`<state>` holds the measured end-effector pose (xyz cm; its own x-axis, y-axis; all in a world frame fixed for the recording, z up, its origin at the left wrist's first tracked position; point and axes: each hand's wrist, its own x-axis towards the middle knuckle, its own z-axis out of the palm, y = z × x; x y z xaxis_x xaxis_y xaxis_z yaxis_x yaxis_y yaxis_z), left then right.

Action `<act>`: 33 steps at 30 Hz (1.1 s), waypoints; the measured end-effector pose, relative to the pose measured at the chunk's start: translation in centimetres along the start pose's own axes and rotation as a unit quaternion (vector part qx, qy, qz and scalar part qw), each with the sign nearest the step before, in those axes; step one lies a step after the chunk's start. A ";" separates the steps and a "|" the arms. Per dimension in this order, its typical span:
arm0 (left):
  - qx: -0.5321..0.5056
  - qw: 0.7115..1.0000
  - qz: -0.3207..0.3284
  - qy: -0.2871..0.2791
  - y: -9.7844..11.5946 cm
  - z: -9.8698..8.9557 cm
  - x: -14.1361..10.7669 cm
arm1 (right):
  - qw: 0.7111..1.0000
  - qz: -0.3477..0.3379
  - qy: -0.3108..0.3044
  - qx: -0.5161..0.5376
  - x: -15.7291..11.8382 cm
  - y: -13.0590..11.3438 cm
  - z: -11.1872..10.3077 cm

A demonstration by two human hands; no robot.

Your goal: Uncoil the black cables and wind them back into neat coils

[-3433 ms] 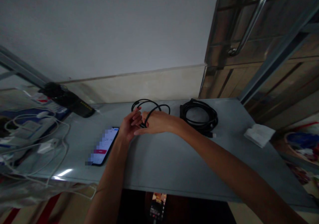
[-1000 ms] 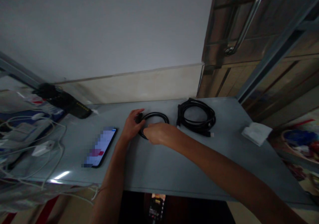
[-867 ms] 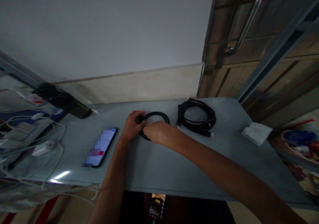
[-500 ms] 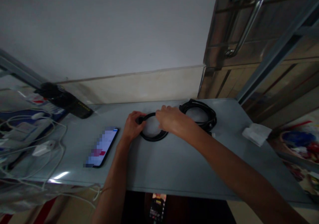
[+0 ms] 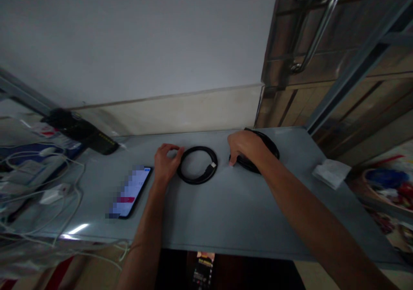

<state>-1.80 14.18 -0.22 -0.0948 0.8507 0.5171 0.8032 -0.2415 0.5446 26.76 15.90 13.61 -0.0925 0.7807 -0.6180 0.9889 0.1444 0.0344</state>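
Note:
A black cable (image 5: 196, 182) lies coiled in a single ring on the grey table (image 5: 206, 221), its connector with a pale metal tip resting inside the ring at the right. My left hand (image 5: 167, 163) is at the left edge of this ring, thumb and forefinger curved with a gap between them; its fingertips are beside the cable. To the right, my right hand (image 5: 247, 146) reaches over a second, thicker coil of black cable (image 5: 272, 146) and closes on its left side. The thumb points down, and most of its other fingers are hidden.
A phone (image 5: 134, 193) with a lit screen lies left of my left arm. A black bottle (image 5: 85, 133) and tangled white cables (image 5: 75, 195) are further left. Crumpled white paper (image 5: 331, 173) lies at the right. The wall (image 5: 180, 113) borders the table's back edge.
My right hand has left the single ring and moved right to the thicker coil. The ring's connector is now uncovered. My left hand has shifted slightly left, its fingers loosened from the ring.

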 end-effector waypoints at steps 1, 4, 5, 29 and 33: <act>0.004 1.000 0.000 0.007 -0.1 0.0 0.0 | 1.000 -0.002 -0.010 -0.009 -0.1 -0.1 -0.1; 0.010 1.000 0.006 0.013 -0.3 0.1 0.0 | 0.999 -0.020 -0.012 -0.027 -0.7 0.1 -0.3; 0.009 1.000 0.009 0.013 -0.3 0.2 0.0 | 0.999 -0.022 -0.010 -0.029 -1.1 0.3 -0.4; -0.286 0.956 -0.070 -0.003 2.0 -0.2 -0.2 | 0.809 -0.085 0.581 0.037 -8.5 8.9 -2.7; -0.491 0.866 -0.094 -0.026 3.2 -1.0 -0.2 | 0.725 -0.100 0.670 0.128 -11.0 7.1 -3.3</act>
<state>0.18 12.77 2.07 -0.1221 0.9315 0.3427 -0.1129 -0.3560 0.9276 34.41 10.38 23.24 -0.0975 0.6744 0.7319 0.9133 0.3528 -0.2035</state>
